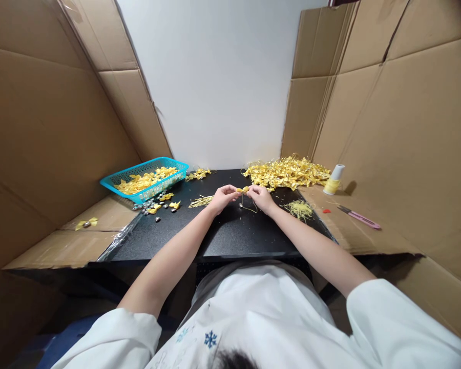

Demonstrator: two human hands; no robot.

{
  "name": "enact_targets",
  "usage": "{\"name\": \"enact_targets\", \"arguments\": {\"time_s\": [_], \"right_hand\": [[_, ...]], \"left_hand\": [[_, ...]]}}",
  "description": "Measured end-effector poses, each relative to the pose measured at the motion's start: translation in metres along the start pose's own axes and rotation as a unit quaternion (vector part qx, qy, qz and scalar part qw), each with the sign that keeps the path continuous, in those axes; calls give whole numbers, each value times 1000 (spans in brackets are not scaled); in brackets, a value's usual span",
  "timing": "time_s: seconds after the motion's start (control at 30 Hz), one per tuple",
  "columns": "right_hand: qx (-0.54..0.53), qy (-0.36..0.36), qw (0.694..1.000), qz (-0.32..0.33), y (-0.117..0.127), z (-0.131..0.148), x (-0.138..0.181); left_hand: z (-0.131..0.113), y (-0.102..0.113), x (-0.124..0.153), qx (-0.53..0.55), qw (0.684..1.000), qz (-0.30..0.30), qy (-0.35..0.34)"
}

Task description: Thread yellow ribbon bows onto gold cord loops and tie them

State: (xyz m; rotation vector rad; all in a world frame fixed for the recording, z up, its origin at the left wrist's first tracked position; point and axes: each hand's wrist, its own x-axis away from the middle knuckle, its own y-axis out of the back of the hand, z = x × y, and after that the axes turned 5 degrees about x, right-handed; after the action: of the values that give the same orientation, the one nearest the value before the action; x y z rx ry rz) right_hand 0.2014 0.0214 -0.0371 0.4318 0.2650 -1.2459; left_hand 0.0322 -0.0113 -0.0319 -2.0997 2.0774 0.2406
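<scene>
My left hand [223, 198] and my right hand [261, 198] meet above the middle of a black table [230, 233]. Both pinch a small yellow ribbon piece [243, 190] held between them, with a thin gold thread [249, 206] hanging below it. A bundle of gold thread strips [200, 202] lies just left of my left hand. A heap of yellow ribbon pieces [288, 172] lies behind my right hand.
A turquoise basket [146, 179] with yellow bows stands at the back left; loose bows and small metal bits [157, 206] lie beside it. A thread spool [334, 180], pink-handled scissors [359, 217] and a thread tangle [299, 208] are on the right. Cardboard walls enclose both sides.
</scene>
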Motion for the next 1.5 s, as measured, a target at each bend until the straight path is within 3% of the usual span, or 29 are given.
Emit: {"name": "enact_targets", "arguments": {"time_s": [0.6,1.0,1.5], "right_hand": [[53,53,997,4,-3,-5,0],[119,95,987,-43,-10,-7,3],[166,135,973,-83,-18,-10,7]], "left_hand": [[-2,-3,2,-19,999,-18,-41],[-1,-5,3,-40,996,-35,-74],[2,-4,8,-179,962,-62,-198]]}}
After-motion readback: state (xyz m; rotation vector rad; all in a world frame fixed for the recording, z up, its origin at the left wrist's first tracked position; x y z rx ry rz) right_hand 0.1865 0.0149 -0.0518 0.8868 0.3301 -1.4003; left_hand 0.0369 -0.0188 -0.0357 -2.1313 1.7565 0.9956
